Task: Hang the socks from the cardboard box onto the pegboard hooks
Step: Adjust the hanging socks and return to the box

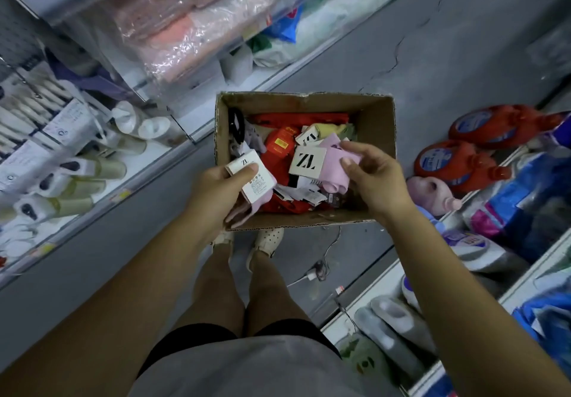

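Gathering socks out of the cardboard box (378,124) looks to be the step in hand: both pairs being handled are at the box, not at the pegboard (15,38). The box sits on the floor (432,56) of a shop aisle, just beyond the person's feet. It is open at the top and partly filled with a jumble of carded socks and red packs (279,146).

The left hand (221,194) is over the box's near left corner. Its fingers curl under a pink sock pair (262,185) and its thumb presses on the white card, so that pair is lifted clear of the heap. The right hand (372,177) is over the near right part of the box. It pinches a second pink pair (333,165) between thumb and fingertips, beside the card marked ZL. Whether this pair rests on the heap or is already lifted cannot be told.

The pegboard stands far to the upper left of the box, above the shelf (160,155) that runs along that side. Its hooks are too blurred to make out.

The next move likely calls for raising the right hand's pair free without dragging its neighbours, then turning left from the box. Each card's hanging hole is not visible here, so one hand may need to empty itself to thread a card onto a hook.
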